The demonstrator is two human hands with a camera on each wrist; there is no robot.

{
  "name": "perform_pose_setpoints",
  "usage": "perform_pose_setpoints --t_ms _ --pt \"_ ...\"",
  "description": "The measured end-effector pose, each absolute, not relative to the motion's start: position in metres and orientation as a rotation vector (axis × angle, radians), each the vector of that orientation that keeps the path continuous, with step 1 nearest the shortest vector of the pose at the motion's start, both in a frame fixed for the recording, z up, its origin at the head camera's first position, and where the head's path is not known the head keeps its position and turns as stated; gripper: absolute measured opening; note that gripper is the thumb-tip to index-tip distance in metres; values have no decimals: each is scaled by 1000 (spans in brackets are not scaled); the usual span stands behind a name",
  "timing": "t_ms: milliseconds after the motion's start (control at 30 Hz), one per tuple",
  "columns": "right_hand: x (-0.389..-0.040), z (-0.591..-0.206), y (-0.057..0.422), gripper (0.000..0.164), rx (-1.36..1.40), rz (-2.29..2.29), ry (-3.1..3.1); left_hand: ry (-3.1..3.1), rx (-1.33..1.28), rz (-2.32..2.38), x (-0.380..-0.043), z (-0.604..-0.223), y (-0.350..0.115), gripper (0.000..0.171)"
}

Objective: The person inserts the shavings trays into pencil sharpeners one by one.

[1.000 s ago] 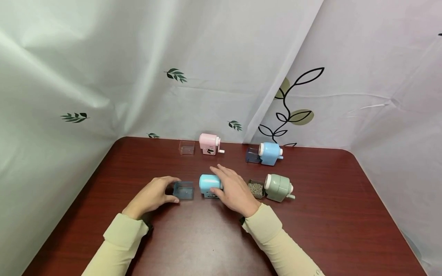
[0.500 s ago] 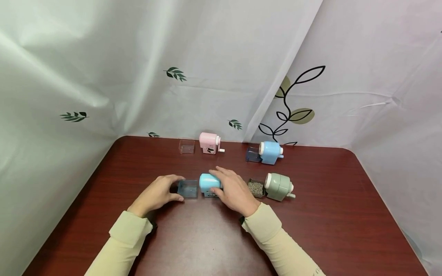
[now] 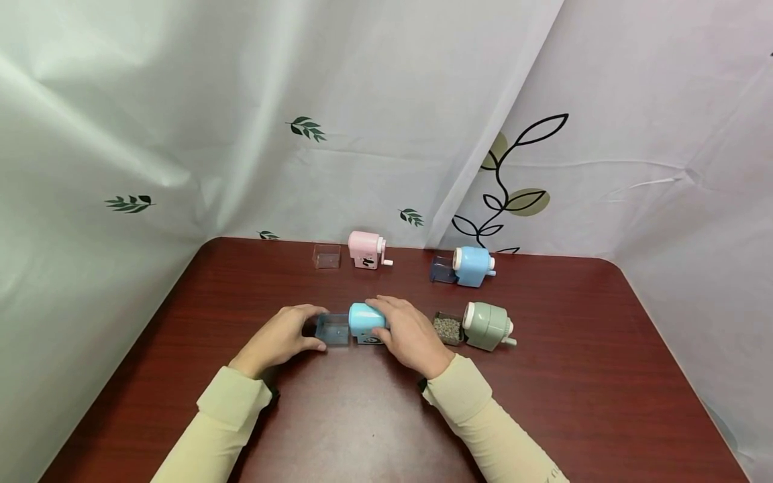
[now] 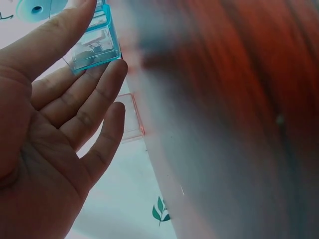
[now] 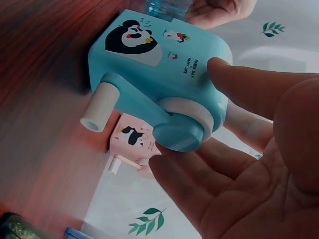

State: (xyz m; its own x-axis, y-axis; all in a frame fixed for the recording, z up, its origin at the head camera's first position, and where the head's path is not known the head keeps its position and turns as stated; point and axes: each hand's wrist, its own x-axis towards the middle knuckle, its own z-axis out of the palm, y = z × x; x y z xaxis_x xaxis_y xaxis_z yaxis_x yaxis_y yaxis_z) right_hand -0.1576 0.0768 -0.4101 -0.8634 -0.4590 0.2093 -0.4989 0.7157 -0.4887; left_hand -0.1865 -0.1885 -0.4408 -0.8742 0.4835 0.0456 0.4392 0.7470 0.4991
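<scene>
My left hand (image 3: 280,339) pinches a see-through blue shavings drawer (image 3: 334,330) between thumb and fingers on the dark red table. In the left wrist view the drawer (image 4: 97,47) shows between the thumb and the fingertips. A light-blue crank pencil sharpener (image 3: 364,320) stands upright at the drawer's right end. My right hand (image 3: 413,335) holds this sharpener, with the thumb on its near side and the fingers over the far side. The right wrist view shows panda pictures on the sharpener (image 5: 159,59) and its crank (image 5: 134,97) with a white knob.
Behind are a pink sharpener (image 3: 365,250) with a clear drawer (image 3: 327,257) apart from it, and a blue sharpener (image 3: 472,267) with its drawer (image 3: 443,270) out. At right, a green sharpener (image 3: 486,327) has a drawer of shavings (image 3: 447,331). A patterned curtain (image 3: 362,134) hangs behind.
My left hand has slid the blue drawer to the right, closing the gap to the light-blue sharpener. My right hand has stayed on the sharpener nearly unmoved.
</scene>
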Motion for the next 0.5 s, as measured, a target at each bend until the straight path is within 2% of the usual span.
perform_pose_setpoints --t_ms 500 --pt "-160 -414 78 47 794 870 -2823 2843 712 768 -189 -441 -181 59"
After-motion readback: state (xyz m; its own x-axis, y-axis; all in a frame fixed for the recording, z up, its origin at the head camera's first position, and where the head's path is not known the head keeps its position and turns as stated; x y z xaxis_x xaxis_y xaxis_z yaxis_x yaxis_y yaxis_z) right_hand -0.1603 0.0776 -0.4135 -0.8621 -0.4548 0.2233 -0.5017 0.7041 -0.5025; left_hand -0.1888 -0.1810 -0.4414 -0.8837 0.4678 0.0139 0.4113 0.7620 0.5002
